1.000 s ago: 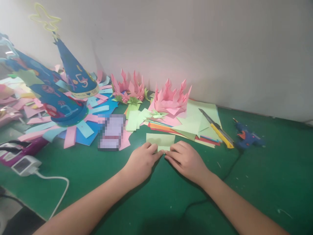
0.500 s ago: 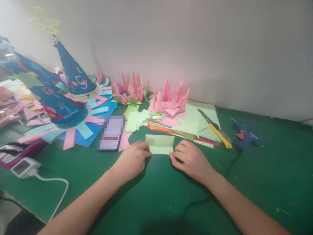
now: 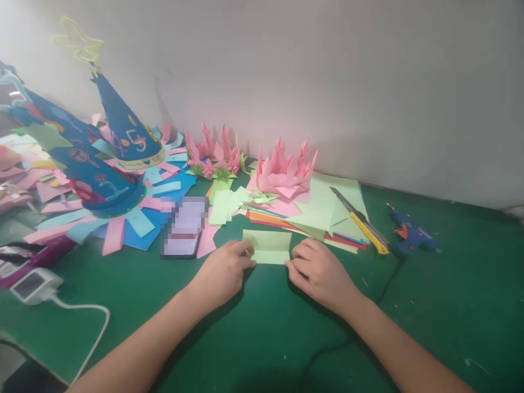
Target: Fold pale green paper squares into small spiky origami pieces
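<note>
A small light green paper [image 3: 270,245] with a lengthwise crease lies in front of me, its far half tilted up. My left hand [image 3: 227,270] pinches its near left corner between thumb and curled fingers. At the near right corner my right hand [image 3: 321,275] grips it the same way. Just behind the paper is a stack of coloured sheets [image 3: 323,204], with a pink folded-paper crown [image 3: 284,172] on it. A second pink crown [image 3: 215,153] with green leaves stands to the left of that one.
A phone [image 3: 185,226] lies left of the paper. The yellow cutter [image 3: 368,232] and a blue glue gun [image 3: 413,234] are at the right. Blue cone hats [image 3: 123,120], paper strips and a white charger [image 3: 36,285] with its cable occupy the left side of the green table [image 3: 458,295].
The whole view has shifted slightly, so the table items sit a little lower. Both hands keep their hold on the green paper, whose far half looks slightly more raised.
</note>
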A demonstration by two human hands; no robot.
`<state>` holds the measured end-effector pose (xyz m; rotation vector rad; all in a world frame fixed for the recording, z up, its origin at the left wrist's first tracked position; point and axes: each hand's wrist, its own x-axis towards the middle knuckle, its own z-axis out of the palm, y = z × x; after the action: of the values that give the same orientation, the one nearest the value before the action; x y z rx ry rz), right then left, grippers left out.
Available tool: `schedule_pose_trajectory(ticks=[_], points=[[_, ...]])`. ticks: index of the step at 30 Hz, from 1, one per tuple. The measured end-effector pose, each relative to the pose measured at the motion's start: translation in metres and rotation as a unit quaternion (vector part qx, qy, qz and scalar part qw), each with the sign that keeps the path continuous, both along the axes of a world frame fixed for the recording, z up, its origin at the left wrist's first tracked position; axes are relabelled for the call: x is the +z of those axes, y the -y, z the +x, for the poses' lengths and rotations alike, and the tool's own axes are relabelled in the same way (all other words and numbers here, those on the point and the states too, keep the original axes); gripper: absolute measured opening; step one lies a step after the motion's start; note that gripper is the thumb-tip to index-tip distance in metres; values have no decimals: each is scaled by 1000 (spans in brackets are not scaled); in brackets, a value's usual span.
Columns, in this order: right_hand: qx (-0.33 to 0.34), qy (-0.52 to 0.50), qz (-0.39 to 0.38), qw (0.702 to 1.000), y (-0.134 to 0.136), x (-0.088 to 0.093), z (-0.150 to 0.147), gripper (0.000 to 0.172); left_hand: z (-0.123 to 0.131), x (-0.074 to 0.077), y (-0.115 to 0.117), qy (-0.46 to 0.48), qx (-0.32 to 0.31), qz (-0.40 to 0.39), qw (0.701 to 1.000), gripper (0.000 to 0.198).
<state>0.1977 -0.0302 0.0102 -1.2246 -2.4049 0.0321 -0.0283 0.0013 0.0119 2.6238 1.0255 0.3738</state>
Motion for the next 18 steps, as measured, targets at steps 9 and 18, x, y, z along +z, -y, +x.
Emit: schedule_pose_trajectory(ticks=[9,18], points=[[-119,-142,19,983,-7,-8,4,14,-4,-2,-5,45,-5,17,999,34],[-91,-177,-77,977,-6,-20,-1,51,3,-6,-8,68,9,9,998,12]])
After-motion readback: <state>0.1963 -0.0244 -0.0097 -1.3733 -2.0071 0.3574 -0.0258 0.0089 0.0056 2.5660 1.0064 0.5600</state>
